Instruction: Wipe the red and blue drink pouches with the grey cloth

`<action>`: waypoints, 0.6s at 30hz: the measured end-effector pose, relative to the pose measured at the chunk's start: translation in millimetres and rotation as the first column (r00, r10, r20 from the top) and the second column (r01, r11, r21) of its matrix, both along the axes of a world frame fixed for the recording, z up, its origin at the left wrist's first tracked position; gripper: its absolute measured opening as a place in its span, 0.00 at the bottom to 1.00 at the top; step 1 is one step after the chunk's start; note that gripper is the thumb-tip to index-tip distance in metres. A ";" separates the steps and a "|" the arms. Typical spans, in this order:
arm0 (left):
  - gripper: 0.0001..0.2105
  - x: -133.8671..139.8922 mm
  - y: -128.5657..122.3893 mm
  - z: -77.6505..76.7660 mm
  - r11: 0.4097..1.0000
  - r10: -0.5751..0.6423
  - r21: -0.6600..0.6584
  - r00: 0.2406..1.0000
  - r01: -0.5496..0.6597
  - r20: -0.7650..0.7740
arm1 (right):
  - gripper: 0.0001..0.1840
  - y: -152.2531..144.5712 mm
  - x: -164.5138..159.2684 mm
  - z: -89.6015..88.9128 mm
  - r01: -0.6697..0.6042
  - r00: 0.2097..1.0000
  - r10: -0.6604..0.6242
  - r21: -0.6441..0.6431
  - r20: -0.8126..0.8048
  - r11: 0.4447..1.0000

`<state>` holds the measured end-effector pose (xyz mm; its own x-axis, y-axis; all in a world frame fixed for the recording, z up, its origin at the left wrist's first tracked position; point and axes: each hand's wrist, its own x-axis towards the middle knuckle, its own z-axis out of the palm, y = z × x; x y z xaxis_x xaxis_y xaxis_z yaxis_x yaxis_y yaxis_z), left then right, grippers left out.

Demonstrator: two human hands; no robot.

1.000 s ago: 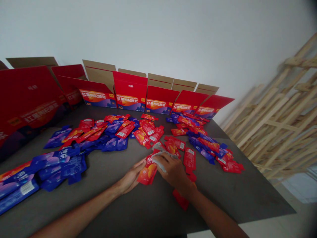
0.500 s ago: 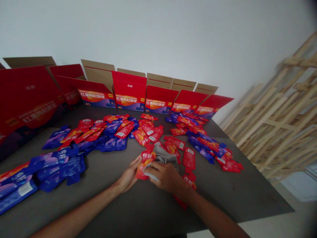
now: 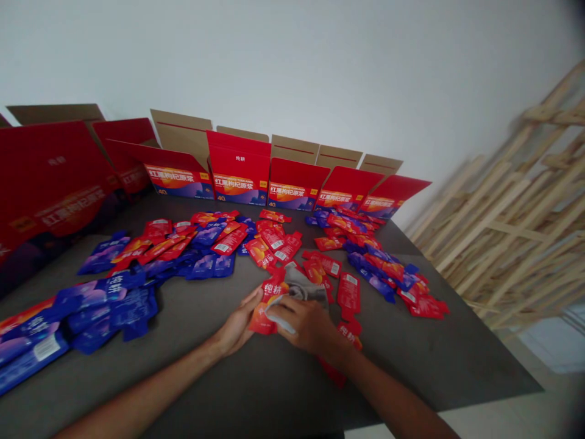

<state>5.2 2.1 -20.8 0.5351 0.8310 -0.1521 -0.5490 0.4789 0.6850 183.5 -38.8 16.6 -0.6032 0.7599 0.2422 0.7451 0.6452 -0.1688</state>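
Observation:
My left hand point(image 3: 240, 324) is closed on the left edge of a red and orange pouch point(image 3: 264, 311), held tilted above the table with its printed face up. A grey cloth point(image 3: 301, 285) is bunched in my right hand point(image 3: 301, 326), whose fingers press a fold of it against the pouch's right side. Part of the pouch is hidden under those fingers. More red pouches point(image 3: 348, 294) lie just beyond and beside my right hand, one partly covered by my right wrist.
Open cartons point(image 3: 240, 183) stand in a row along the wall, with a large red carton point(image 3: 55, 189) at left. Blue pouches point(image 3: 210, 266) and red ones lie in heaps on the dark table point(image 3: 205, 378). Wooden racks point(image 3: 512, 225) stand beyond the table's right edge.
My right fingers and the cloth have shifted very slightly on the pouch, which sits at a slightly different tilt. The piles and cartons are unchanged.

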 end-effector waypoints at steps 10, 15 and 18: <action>0.16 0.0 -1.5 -2.4 0.999 -0.043 0.013 0.999 0.044 -0.019 | 0.17 0.2 0.3 -0.9 0.122 0.983 -0.117 0.025 -0.144 0.992; 0.18 0.3 -2.7 -4.3 1.000 -0.004 0.007 0.999 0.004 -0.054 | 0.14 8.9 7.9 0.9 0.297 0.849 -0.270 -0.014 -0.455 0.955; 0.20 0.9 -2.0 -2.9 0.997 0.076 0.005 0.994 -0.076 -0.082 | 0.12 12.7 9.7 3.2 0.155 0.799 -0.193 -0.116 -0.570 0.981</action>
